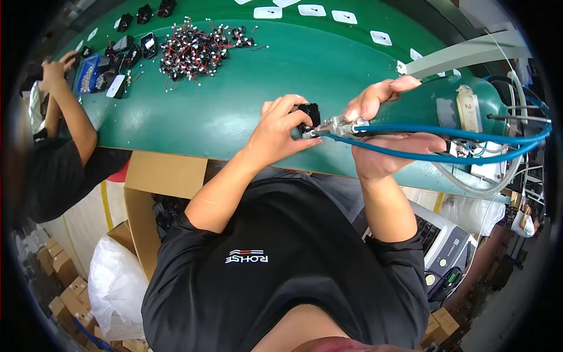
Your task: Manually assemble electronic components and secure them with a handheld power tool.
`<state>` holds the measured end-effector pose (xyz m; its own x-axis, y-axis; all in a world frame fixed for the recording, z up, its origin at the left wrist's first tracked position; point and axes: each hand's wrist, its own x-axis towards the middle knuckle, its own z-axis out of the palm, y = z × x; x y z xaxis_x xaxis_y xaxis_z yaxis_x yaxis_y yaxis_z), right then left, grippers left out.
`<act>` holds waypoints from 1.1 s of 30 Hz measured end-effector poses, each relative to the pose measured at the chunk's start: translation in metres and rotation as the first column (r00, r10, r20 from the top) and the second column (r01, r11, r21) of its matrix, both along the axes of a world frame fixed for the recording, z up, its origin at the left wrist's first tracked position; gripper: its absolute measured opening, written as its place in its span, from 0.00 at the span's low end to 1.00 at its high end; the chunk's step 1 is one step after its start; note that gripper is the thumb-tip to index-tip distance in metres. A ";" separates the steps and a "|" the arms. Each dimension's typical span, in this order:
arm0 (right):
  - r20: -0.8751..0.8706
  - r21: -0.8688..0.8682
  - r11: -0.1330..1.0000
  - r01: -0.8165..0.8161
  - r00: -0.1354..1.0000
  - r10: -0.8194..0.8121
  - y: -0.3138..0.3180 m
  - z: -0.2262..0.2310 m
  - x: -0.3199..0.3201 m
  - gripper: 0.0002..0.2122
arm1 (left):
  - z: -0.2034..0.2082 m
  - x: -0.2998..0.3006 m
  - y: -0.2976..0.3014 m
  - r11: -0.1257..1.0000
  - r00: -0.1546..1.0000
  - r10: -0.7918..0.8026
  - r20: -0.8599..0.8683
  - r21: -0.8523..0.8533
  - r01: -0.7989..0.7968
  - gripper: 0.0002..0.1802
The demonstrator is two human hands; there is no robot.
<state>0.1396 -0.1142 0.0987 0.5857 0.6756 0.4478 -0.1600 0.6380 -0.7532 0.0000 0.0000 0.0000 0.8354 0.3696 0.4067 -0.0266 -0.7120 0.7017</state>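
Observation:
My left hand (282, 130) pinches a small black plastic part (309, 112) against the green worktop, thumb on one side and fingers curled over the other. My right hand (381, 126) is wrapped round the thick green body of a power screwdriver (422, 102), which has blue hoses (446, 132) running along it. The tool's metal nose (331, 127) meets the black part beside my left fingertips. Whether the tip touches the part or stops just short, I cannot tell. My left fingers cover some of the part.
A heap of small wired components (193, 51) lies on the green bench (246, 82). Left of it are black housings (132, 56) and a blue tray (89, 75). White cards (312, 10) line the far side. A co-worker's arm (76, 114) reaches in. An open carton (167, 170) stands below.

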 end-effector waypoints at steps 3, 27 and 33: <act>-0.069 0.066 0.993 -0.095 0.993 0.099 0.001 0.005 0.001 0.46 | 0.000 0.001 0.001 1.000 1.000 -0.001 0.003 -0.006 0.001 0.22; 0.123 -0.233 0.930 0.285 0.957 -0.262 0.021 0.022 -0.012 0.53 | 0.002 -0.003 0.004 1.000 1.000 -0.014 -0.004 -0.026 0.014 0.53; 0.091 -0.196 0.949 0.245 0.969 -0.232 0.021 0.015 -0.012 0.50 | 0.001 -0.002 0.005 0.997 0.999 -0.038 -0.030 -0.073 0.035 0.50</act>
